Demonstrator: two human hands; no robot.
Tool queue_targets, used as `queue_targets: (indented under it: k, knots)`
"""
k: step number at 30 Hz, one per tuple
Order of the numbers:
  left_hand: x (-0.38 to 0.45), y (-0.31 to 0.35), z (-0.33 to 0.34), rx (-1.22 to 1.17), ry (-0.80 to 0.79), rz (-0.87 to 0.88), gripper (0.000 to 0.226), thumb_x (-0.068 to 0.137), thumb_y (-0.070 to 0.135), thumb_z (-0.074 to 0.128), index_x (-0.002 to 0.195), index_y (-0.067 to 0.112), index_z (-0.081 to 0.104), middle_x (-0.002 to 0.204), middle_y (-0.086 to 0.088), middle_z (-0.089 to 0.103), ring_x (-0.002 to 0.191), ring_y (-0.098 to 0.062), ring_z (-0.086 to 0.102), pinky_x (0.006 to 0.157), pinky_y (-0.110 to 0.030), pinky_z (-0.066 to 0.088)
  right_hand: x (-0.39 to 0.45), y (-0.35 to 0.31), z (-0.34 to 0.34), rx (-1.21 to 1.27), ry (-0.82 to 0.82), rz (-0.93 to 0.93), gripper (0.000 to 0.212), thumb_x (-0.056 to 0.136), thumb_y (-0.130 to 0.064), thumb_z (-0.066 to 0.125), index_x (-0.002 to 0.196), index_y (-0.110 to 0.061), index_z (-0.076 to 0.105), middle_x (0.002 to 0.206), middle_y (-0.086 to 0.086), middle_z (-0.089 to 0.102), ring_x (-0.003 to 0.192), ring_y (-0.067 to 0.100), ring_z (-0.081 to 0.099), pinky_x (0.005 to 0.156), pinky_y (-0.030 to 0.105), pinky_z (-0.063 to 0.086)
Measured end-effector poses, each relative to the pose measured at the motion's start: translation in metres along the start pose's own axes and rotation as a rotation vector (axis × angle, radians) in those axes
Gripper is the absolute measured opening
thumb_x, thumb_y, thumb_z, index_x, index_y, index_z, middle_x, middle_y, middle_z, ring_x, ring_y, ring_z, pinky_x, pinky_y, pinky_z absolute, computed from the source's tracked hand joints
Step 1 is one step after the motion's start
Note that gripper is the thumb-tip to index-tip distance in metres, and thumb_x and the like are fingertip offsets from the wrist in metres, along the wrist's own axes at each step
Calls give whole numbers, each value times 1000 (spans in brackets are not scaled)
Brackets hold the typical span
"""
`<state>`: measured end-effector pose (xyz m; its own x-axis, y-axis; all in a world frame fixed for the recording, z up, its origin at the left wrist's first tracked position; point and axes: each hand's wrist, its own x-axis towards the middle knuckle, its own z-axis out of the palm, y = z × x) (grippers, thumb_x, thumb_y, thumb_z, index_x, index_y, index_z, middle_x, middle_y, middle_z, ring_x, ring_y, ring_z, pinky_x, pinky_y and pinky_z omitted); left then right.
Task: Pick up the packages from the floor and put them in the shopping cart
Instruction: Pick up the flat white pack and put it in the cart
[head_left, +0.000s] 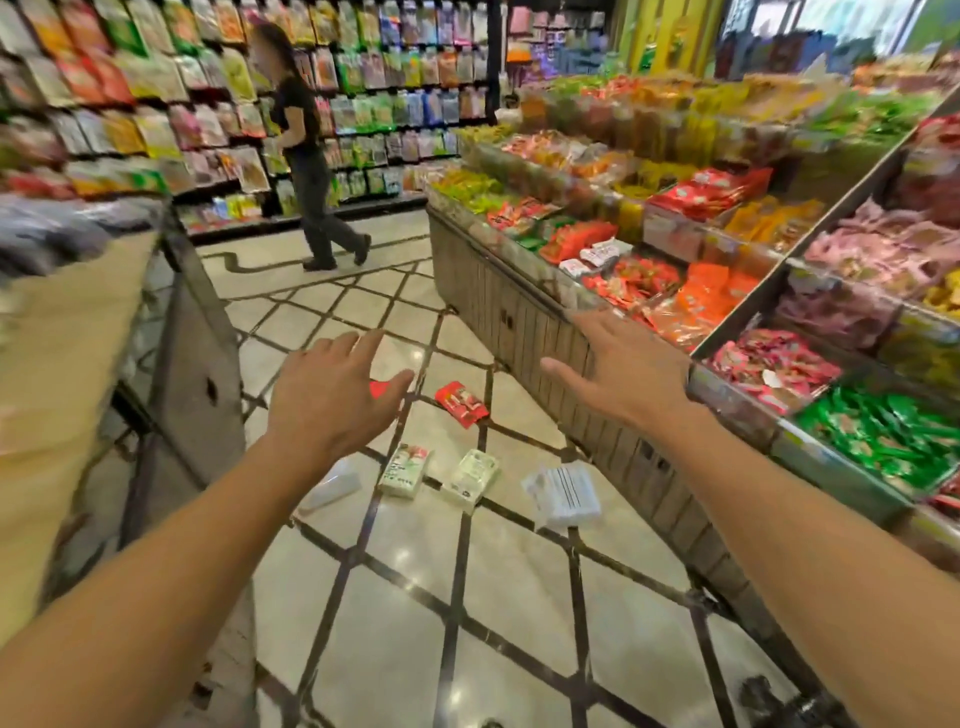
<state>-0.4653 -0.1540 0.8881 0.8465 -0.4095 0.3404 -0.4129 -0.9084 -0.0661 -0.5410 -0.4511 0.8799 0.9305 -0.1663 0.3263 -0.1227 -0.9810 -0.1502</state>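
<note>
Both hands, left hand (324, 397) and right hand (621, 369), hover open above floor packages (460, 404).

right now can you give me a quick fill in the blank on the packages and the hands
1. Both the left hand and the right hand hold ____.
2. The red package lies on the ____.
3. The two green-and-white packages lie side by ____.
4. The left hand partly hides another package, coloured ____.

Missing words: nothing; floor; side; red
</note>
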Motion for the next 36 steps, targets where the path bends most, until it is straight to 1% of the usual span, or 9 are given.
queue_targets:
  k: [6,9,14,18,21,26,32,34,36]
  knots:
    - [102,-19,82,-36,-104,1,78,94,69,29,147,15,46,136,-14,60,121,-35,57,94,-49,44,105,24,87,-6,-98,34,85,90,-80,38,157,-29,34,158,1,44,140,29,46,99,51,53]
    - [157,-17,122,-49,-153,10,74,94,67,33,147,16,45,137,-13,60,122,-35,56,94,-48,44,150,46,122,-4,-139,68,81,91,-76,42,156,-29,34,157,0,44,140,29,46,99,51,52]
    - [237,-2,188,-99,-222,61,77,90,67,32,141,13,53,129,-15,65,115,-37,60,91,-49,47,204,90,168,-4,-218,163,80,93,-75,41,157,-27,33,157,1,43,140,29,44,99,51,50]
    - [294,19,252,-162,-283,93,78,88,67,29,138,14,56,126,-12,66,113,-36,60,88,-48,46,240,129,213,12,-247,242,78,95,-69,47,158,-27,31,154,3,46,137,31,47,97,50,49]
    - [330,37,310,-171,-353,166,76,89,65,31,138,14,56,128,-10,67,114,-35,61,86,-48,47,261,156,257,5,-301,299,77,95,-66,49,159,-27,29,152,4,47,134,31,49,93,48,52]
    - [392,72,414,-215,-474,266,72,89,63,33,136,14,57,119,-12,69,101,-38,65,79,-46,50,293,204,337,2,-375,438,73,97,-63,49,158,-27,30,151,3,47,132,30,50,92,45,51]
    - [448,128,547,-231,-572,322,68,92,62,37,137,15,56,121,-12,67,111,-36,60,88,-45,44,301,267,455,16,-502,624,71,96,-63,51,156,-32,30,152,0,46,131,28,51,93,44,52]
    - [451,152,598,-243,-607,349,67,93,63,38,138,17,55,123,-9,67,114,-34,60,91,-44,43,291,285,501,30,-539,692,74,96,-63,51,158,-32,25,151,3,46,130,30,51,92,44,51]
    - [444,178,655,-245,-650,390,75,91,68,30,142,18,52,129,-9,65,117,-33,59,94,-43,43,278,303,552,45,-567,752,78,97,-62,50,161,-32,18,154,3,43,132,31,49,94,44,48]
